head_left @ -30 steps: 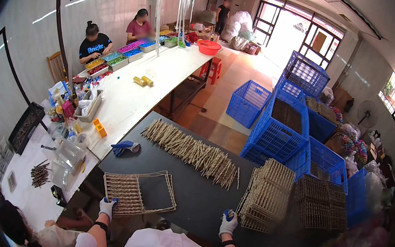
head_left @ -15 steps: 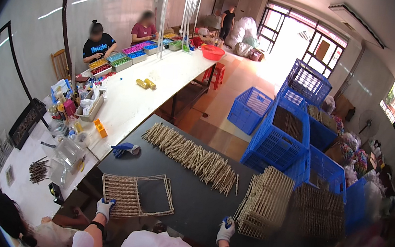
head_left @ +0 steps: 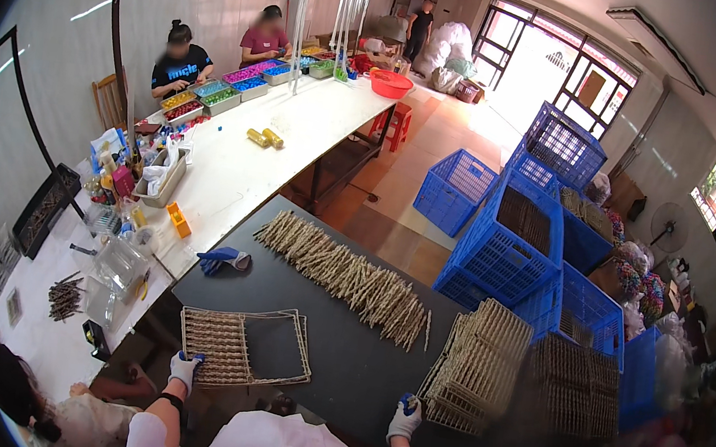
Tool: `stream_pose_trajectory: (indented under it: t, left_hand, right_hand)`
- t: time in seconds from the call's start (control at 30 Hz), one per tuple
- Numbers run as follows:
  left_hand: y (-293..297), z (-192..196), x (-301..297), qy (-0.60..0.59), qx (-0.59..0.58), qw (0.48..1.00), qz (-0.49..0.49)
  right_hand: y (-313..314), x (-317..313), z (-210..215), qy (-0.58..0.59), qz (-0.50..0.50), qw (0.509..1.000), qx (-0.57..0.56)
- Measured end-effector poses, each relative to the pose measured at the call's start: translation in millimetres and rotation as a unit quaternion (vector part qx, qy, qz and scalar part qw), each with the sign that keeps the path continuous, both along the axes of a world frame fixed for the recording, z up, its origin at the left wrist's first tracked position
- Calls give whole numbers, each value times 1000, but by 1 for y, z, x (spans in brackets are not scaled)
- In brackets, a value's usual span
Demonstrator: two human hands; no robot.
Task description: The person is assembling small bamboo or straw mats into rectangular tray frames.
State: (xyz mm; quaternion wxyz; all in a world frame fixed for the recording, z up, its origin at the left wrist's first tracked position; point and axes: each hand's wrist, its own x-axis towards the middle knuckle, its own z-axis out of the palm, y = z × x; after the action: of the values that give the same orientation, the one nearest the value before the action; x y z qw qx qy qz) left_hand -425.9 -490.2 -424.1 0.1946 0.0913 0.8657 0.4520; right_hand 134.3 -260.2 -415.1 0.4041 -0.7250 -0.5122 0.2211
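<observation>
In a white glove with blue fingertips, my left hand (head_left: 185, 368) is closed on the near-left corner of a rectangular woven frame (head_left: 246, 347). Rows of twisted, straw-coloured strips fill the left part of that frame, while its right part is an open gap. My right hand (head_left: 405, 419), gloved alike, rests at the near edge of the dark table (head_left: 332, 363) with its fingers curled; what they hold, if anything, is hidden. Beside it on the right stands a stack of similar woven frames (head_left: 477, 363). Farther back lies a long row of loose twisted sticks (head_left: 342, 277).
A blue glove (head_left: 224, 261) lies at the dark table's left. Darker woven pieces (head_left: 572, 386) and blue crates (head_left: 508, 242) crowd the right. The long white table (head_left: 230, 172) bears trays of coloured pieces (head_left: 246, 76); two people sit behind it. Another person (head_left: 88, 418) is close at lower left.
The whole view has shifted slightly. Both my hands keep their places, the left on the frame's corner and the right at the table edge.
</observation>
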Motion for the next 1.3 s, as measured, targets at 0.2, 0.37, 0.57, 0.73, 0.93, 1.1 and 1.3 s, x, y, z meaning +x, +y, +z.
stream_pose_trajectory:
  t: [0.2, 0.37, 0.57, 0.73, 0.93, 1.1, 1.3]
  left_hand:
    - [7, 16, -3, -36, -51, 997, -52]
    - [7, 10, -4, -57, -29, 997, -46]
    - [8, 9, -1, -3, -11, 1000, -27]
    - [8, 24, 3, -58, -31, 997, -31]
    - [7, 15, -1, -32, 5, 999, -42]
    - [5, 13, -1, -65, 29, 996, -47]
    - [6, 14, 0, -93, 66, 993, -32]
  right_hand:
    - [0, -2, -7, 16, 23, 1000, -1]
    - [-2, 1, -13, 24, 16, 1000, -10]
    - [-3, 7, -14, 10, -28, 998, -58]
    - [-1, 14, -27, 18, -38, 995, -87]
    - [-1, 18, -44, 7, -38, 997, -68]
    - [-4, 21, -36, 30, -8, 998, -47]
    - [-6, 21, -34, 6, -1, 999, -31]
